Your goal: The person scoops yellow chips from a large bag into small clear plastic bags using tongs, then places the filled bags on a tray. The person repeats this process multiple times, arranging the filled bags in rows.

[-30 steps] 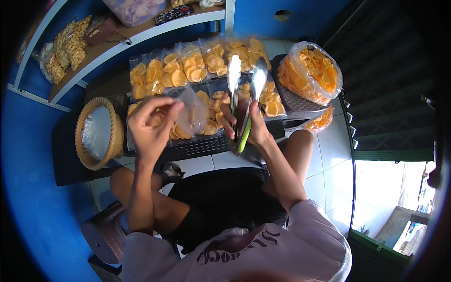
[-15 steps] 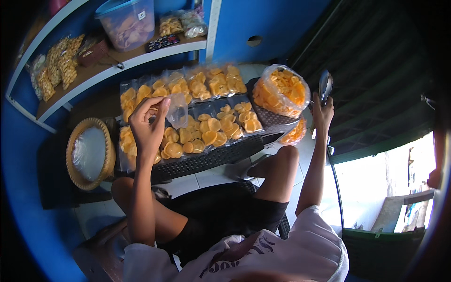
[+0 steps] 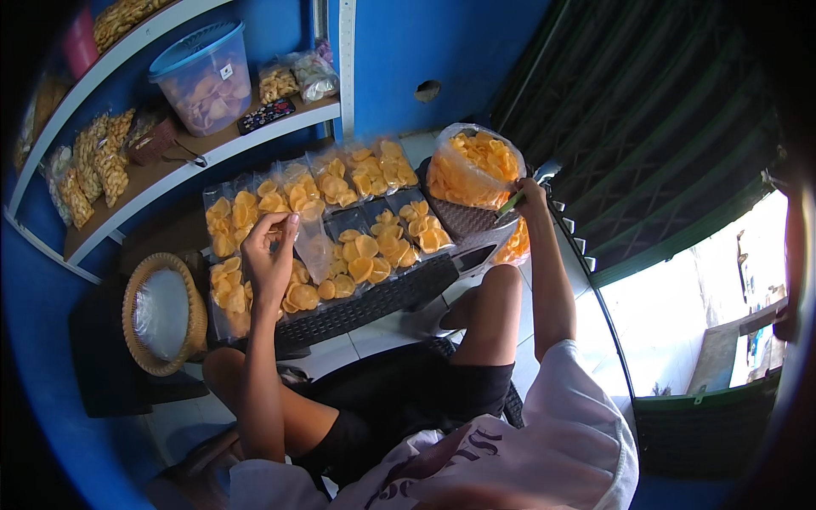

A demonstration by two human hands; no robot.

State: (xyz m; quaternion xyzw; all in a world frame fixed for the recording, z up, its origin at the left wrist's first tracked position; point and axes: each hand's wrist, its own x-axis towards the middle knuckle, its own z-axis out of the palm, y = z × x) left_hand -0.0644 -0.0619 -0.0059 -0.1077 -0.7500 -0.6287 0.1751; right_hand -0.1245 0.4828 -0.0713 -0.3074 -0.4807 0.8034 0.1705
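Observation:
My left hand (image 3: 270, 255) pinches the top of a small clear plastic bag (image 3: 314, 253), which hangs over the rows of filled packets. Those packets (image 3: 361, 255) hold round yellow-orange chips and lie in two rows on a dark woven bench (image 3: 374, 297). In my right hand (image 3: 533, 197), closed round them, are tongs with a green part (image 3: 512, 203) on one side and a blurred metal end (image 3: 549, 170) on the other. That hand is beside a large open clear bag of orange chips (image 3: 476, 170), which stands on a brown woven surface (image 3: 452, 219).
A round wicker basket (image 3: 200, 319) with clear plastic in it stands at the left. Shelves (image 3: 225, 153) behind hold a blue-lidded tub (image 3: 208, 93) and snack bags (image 3: 102, 157). Another chip bag (image 3: 512, 246) sits low beside the woven surface. A dark folding shutter (image 3: 646, 144) borders the right.
My right hand has come left and down with the tongs, from out at the right to the large chip bag's edge. The small bag now hangs lower from my left hand. The view has shifted.

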